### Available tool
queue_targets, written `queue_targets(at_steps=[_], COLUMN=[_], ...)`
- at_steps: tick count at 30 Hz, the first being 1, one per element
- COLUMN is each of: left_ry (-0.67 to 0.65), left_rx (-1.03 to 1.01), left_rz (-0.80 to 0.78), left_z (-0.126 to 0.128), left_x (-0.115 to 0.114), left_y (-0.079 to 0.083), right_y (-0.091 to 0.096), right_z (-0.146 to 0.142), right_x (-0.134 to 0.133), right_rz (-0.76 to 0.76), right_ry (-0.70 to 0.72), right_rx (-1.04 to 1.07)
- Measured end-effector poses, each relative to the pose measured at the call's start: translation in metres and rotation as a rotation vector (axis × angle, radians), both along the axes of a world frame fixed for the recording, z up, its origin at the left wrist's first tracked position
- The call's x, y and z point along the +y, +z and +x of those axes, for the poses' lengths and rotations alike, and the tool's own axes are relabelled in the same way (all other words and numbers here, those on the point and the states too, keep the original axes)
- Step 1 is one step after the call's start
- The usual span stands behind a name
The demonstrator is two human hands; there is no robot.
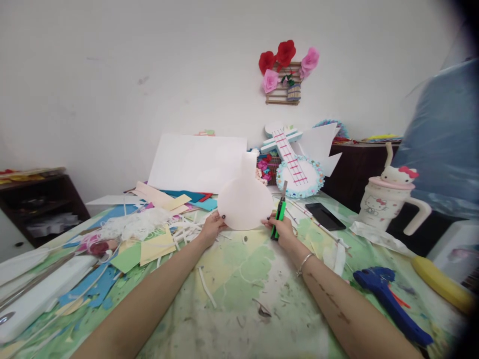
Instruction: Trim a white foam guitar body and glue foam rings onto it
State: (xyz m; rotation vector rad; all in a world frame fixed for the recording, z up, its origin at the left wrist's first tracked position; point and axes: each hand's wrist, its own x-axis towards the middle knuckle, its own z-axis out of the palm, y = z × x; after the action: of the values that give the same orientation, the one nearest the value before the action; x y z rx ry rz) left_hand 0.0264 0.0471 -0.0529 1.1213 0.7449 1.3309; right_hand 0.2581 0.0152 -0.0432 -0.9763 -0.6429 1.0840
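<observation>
A white board cutout [245,204], round with a narrow neck at the top, stands upright before me. My left hand [214,228] pinches its lower left edge. At the lower right edge, my right hand [282,230] touches the cutout with its fingertips while gripping a green and black utility knife [279,217], blade pointing up. Behind it on the right leans a finished-looking paper instrument [299,172] with pink strings and a pale blue ruffled rim. A large white board [198,162] leans against the wall.
Paper scraps [159,247] and a white netted bundle [134,224] lie on the left. On the right are a phone [325,216], a lidded cup [385,204], a blue glue gun [392,301] and a yellow object [443,284]. A green patterned cloth [239,279] covers the table.
</observation>
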Motion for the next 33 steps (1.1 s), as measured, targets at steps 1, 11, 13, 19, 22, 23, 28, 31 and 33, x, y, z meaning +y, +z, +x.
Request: queue_targets(at_steps=[1, 11, 13, 19, 22, 23, 28, 31, 33], left_ry=[-0.002, 0.001, 0.003, -0.13, -0.089, -0.018, 0.402, 0.543, 0.704], left_rx=[0.0, 0.003, -0.004, -0.056, -0.038, -0.029, 0.18, 0.279, 0.447], left_rz=[0.001, -0.007, -0.006, 0.101, 0.143, 0.147, 0.301, 0.425, 0.565], left_z=[0.0, -0.001, 0.001, 0.029, 0.048, 0.052, 0.044, 0.02, 0.006], left_x=[-0.001, -0.003, -0.007, -0.044, -0.062, -0.065, -0.063, -0.06, -0.062], left_y=[0.0, 0.004, 0.009, 0.034, 0.038, 0.038, 0.046, 0.063, 0.075], right_y=[0.0, 0.004, 0.007, 0.015, 0.016, 0.015, 0.017, 0.022, 0.028], right_z=[0.0, 0.001, 0.0, -0.016, -0.033, -0.039, -0.052, -0.041, -0.03], right_x=[0.0, -0.003, -0.004, -0.012, -0.023, -0.027, -0.041, -0.039, -0.036], right_rz=[-0.002, -0.034, -0.034, -0.035, -0.041, -0.041, -0.001, 0.044, 0.086], right_ry=[0.001, 0.015, 0.015, 0.051, 0.111, 0.134, 0.171, 0.044, -0.069], right_rx=[0.0, 0.052, 0.084, 0.207, 0.215, 0.207, 0.099, -0.008, -0.082])
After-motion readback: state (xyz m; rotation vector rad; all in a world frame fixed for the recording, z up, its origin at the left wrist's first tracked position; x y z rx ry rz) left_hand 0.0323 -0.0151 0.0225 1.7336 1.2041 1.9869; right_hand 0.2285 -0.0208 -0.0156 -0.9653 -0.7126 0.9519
